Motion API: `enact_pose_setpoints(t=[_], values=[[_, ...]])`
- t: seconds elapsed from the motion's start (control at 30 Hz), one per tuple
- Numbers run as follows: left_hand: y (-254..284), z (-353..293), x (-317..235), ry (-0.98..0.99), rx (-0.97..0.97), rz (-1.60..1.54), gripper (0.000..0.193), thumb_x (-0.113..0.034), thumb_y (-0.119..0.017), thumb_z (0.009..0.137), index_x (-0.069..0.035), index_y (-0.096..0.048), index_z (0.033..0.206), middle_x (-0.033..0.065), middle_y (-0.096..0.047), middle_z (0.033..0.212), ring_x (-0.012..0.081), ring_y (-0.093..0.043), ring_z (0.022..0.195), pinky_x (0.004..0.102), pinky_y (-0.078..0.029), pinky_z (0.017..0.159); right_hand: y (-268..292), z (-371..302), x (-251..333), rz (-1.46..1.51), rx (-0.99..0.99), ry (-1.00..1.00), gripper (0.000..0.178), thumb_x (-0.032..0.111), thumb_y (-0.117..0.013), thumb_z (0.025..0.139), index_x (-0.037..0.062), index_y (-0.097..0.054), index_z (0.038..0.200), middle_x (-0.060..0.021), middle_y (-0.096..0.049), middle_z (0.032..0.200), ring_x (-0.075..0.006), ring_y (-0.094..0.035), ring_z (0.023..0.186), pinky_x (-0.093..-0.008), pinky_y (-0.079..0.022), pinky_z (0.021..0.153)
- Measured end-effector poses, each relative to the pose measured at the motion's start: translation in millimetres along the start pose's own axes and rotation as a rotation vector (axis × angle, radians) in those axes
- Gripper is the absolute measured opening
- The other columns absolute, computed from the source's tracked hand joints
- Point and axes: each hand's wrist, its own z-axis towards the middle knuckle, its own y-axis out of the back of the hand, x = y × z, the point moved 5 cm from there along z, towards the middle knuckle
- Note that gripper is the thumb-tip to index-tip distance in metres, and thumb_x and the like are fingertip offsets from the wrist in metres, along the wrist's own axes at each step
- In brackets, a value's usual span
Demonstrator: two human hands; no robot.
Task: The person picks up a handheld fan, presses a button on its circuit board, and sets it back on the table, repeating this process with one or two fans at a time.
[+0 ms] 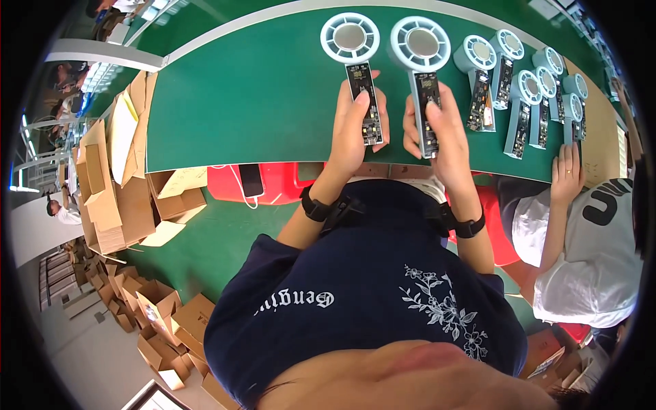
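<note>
Green counter (239,96). I see a pale-blue fan (350,37), circuit board (357,75) bare, gripped by the fingers of the left hand (347,133); second fan (422,43) gripped in the right hand (449,133). More fans (529,89) right of those fingers, near a co-worker's hand (566,174).

A pale-blue, black-boarded fan (358,74) and its twin (425,82) are held apart, pointing forward.
</note>
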Motion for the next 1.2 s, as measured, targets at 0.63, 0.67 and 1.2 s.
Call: enact_pose_setpoints(t=[0.63, 0.67, 1.2], values=[[0.5, 7.2, 16.6, 0.066, -0.098, 0.206, 0.045, -0.026, -0.034, 0.095, 0.004, -0.030, 0.129, 0.0087, -0.051, 0.090, 0.0114, -0.050, 0.049, 0.0224, -0.035, 0.038, 25.8, 9.7, -30.5, 0.083, -0.033, -0.079, 0.037, 0.019, -0.041, 0.095, 0.0006, -0.033, 0.126, -0.0098, -0.046, 0.091, -0.0089, -0.041, 0.057, -0.0209, -0.032, 0.045], [1.5, 7.0, 16.1, 0.070, -0.101, 0.205, 0.045, -0.026, -0.034, 0.095, 0.004, -0.030, 0.129, 0.0087, -0.051, 0.090, 0.0114, -0.050, 0.049, 0.0224, -0.035, 0.038, 25.0, 9.7, -30.0, 0.058, -0.017, -0.070, 0.037, 0.019, -0.041, 0.095, 0.0004, -0.033, 0.126, -0.0099, -0.046, 0.091, -0.0089, -0.041, 0.057, -0.0208, -0.031, 0.045], [3.8, 6.9, 19.3, 0.145, -0.045, 0.130, 0.038, -0.019, -0.036, 0.097, 0.000, -0.029, 0.128, 0.0082, -0.052, 0.092, 0.0083, -0.051, 0.053, 0.0197, -0.037, 0.039, 26.5, 11.1, -31.7, 0.075, -0.077, -0.099, 0.038, 0.021, -0.040, 0.095, -0.0006, -0.033, 0.125, -0.0110, -0.047, 0.093, -0.0102, -0.041, 0.057, -0.0214, -0.032, 0.046]])
